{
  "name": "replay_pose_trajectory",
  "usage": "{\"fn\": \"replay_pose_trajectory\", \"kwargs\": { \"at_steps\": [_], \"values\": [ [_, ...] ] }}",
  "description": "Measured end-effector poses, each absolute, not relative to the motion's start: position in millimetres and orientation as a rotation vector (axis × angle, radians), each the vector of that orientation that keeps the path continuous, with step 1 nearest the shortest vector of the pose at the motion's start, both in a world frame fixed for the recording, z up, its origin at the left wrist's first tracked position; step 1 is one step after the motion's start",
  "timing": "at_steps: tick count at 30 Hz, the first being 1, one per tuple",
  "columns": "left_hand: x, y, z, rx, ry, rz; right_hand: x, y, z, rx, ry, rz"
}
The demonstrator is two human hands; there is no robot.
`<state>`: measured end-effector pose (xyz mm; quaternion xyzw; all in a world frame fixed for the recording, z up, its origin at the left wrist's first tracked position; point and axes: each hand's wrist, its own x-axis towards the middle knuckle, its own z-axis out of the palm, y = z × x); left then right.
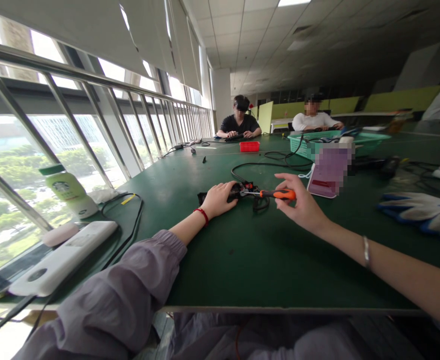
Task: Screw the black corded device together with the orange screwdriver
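Note:
My left hand [218,201] lies over a black device [203,198], fingers wrapped on its body, pressing it to the green table [220,265]. The device's right end looks opened, with small red and dark parts [249,186] showing; its exact kind is unclear. Around the handle of a screwdriver [279,194], orange and black, are the thumb and fingers of my right hand [301,202]. The metal shaft points left and its tip is among the device's parts, where the exact contact is too small to see. A black cable [261,203] loops beside the device.
A phone [327,172] leans near a green basket [298,145] holding cables. A red box [250,146] sits farther back. Work gloves [420,210] are at right; a bottle [67,190] and white power bank [65,255] at left. Two people [240,122] sit across the table.

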<state>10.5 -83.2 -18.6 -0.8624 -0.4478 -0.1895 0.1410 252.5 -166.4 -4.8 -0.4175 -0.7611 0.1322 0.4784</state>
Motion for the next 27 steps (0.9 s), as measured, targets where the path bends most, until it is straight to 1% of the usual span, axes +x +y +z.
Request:
{"fn": "replay_pose_trajectory", "kwargs": {
  "at_steps": [6, 14, 20, 27],
  "values": [
    [10.4, -83.1, -19.4, -2.475, -1.271, -0.552, 253.2, -171.7, -0.7, -1.159, -1.874, 0.459],
    [10.1, -82.1, -19.3, -2.481, -1.265, -0.546, 251.7, -166.9, -3.2, -1.011, -1.898, 0.308],
    [10.3, -83.1, -18.9, -2.484, -1.268, -0.56, 252.3, -171.4, 0.2, -1.111, -1.914, 0.44],
    [10.5, -82.6, -19.5, -2.476, -1.262, -0.551, 253.4, -168.1, -1.7, -1.052, -1.903, 0.207]
  ]
}}
